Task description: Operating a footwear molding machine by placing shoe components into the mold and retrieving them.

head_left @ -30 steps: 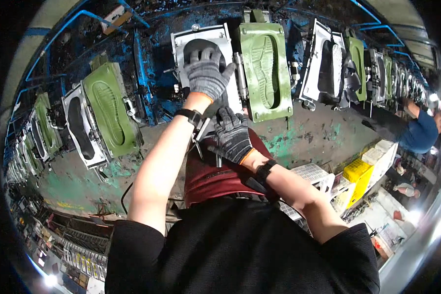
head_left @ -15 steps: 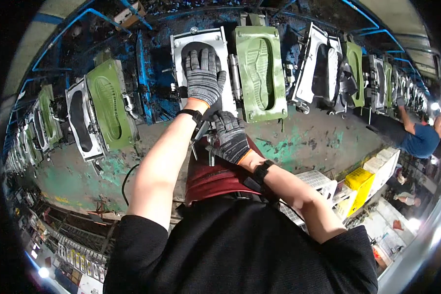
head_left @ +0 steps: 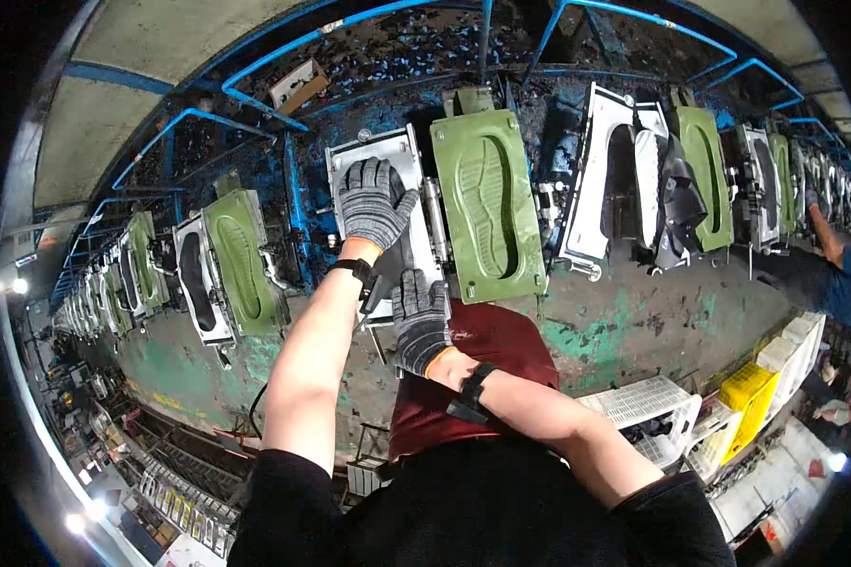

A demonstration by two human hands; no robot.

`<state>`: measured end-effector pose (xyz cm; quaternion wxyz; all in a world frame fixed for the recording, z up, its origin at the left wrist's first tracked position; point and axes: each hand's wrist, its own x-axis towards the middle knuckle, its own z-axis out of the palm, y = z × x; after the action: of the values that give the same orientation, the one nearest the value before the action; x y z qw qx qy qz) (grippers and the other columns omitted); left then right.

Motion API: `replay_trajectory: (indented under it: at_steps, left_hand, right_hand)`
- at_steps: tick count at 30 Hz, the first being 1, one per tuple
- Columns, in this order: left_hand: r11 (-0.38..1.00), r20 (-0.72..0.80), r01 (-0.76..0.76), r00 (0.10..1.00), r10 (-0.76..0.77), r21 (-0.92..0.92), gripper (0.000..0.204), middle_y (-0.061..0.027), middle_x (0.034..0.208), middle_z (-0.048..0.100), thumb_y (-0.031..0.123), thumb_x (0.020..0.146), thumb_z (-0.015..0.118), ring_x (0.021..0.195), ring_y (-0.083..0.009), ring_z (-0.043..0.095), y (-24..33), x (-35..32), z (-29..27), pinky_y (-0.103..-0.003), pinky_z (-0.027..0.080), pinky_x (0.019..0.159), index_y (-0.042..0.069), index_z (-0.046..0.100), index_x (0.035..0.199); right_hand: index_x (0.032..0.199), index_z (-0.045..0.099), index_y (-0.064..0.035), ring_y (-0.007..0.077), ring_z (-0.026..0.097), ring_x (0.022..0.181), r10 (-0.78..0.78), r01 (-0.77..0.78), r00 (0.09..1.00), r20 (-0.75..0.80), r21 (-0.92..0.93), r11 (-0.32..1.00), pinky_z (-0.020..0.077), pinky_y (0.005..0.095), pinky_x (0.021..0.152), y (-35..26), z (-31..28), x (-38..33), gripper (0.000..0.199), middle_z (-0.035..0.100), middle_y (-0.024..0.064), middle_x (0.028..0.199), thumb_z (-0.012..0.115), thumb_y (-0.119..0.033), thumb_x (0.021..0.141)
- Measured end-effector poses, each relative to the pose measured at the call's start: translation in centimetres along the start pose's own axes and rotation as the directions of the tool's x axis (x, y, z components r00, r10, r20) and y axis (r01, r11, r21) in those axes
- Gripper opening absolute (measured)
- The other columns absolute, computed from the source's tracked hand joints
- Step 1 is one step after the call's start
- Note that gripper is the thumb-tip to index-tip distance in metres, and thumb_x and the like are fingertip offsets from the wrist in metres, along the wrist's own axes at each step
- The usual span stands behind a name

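While our left hand [head_left: 373, 203] lies flat, fingers spread, on the dark sole [head_left: 397, 255] in the open mould [head_left: 383, 222] at upper centre of the frame, our right hand [head_left: 421, 321] curls at the mould's lower edge; we cannot tell what it grips. Just right stands the green hinged lid [head_left: 490, 203]. We judge two hazards: the lid could swing shut on the fingers, and a hard pull could tear the sole. Crates [head_left: 648, 411] sit at lower right.
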<state>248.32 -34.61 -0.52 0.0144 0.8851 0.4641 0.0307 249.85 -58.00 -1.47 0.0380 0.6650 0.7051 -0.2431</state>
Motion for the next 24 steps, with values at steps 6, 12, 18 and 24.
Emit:
replay_trajectory:
  at_steps: [6, 12, 18, 24]
  left_hand:
    - [1.000, 0.028, 0.007, 1.000, -0.007, 0.005, 0.089, -0.0228, 0.160, 0.040, 0.056, 0.089, 0.067, 0.150, -0.0458, 0.031, -0.9, -3.9, 0.2, -0.061, 0.017, 0.126, 0.002, 0.043, 0.156]
    - [1.000, 0.107, 0.013, 0.994, -0.012, -0.003, 0.098, -0.0273, 0.168, 0.025, 0.059, 0.091, 0.062, 0.155, -0.0533, 0.016, 0.8, -5.4, 0.3, -0.066, 0.007, 0.127, 0.001, 0.030, 0.164]
    - [0.985, -0.055, 0.043, 0.997, -0.052, -0.165, 0.081, -0.0214, 0.165, 0.037, 0.053, 0.095, 0.059, 0.151, -0.0509, 0.027, 0.3, -5.3, 1.2, -0.066, 0.010, 0.127, 0.004, 0.044, 0.158]
    - [0.874, 0.001, -0.019, 1.000, 0.023, -0.486, 0.088, -0.0150, 0.163, 0.042, 0.070, 0.093, 0.058, 0.152, -0.0429, 0.031, -3.4, -2.5, 3.3, -0.061, 0.022, 0.125, 0.007, 0.051, 0.154]
  right_hand:
    - [0.162, 0.026, 0.0061, 0.0517, 0.024, 0.155, -0.073, 0.063, 0.994, 0.083, 0.122, 0.991, 0.0218, 0.0686, 0.121, -0.5, -4.2, -0.8, 0.117, 0.023, 0.0354, 0.167, 0.075, -0.060, 0.079]
    - [0.101, 0.078, -0.0005, 0.0405, 0.069, 0.103, -0.182, 0.025, 0.910, 0.372, 0.389, 0.921, 0.0516, 0.0551, 0.089, 0.3, -0.6, -1.5, 0.060, 0.074, 0.0241, 0.109, 0.074, -0.056, 0.078]
    - [0.102, 0.075, -0.0012, 0.0425, 0.073, 0.092, -0.089, -0.147, 0.921, 0.380, 0.550, 0.822, 0.0583, 0.0516, 0.080, 0.5, 8.1, -2.2, 0.047, 0.075, 0.0236, 0.099, 0.074, -0.042, 0.079]
    - [0.119, 0.072, -0.0088, 0.0396, 0.073, 0.102, -0.290, 0.260, 0.956, 0.049, 0.324, 0.910, 0.0579, 0.0513, 0.087, 5.5, 11.1, -2.6, 0.034, 0.075, 0.0208, 0.110, 0.068, -0.025, 0.090]
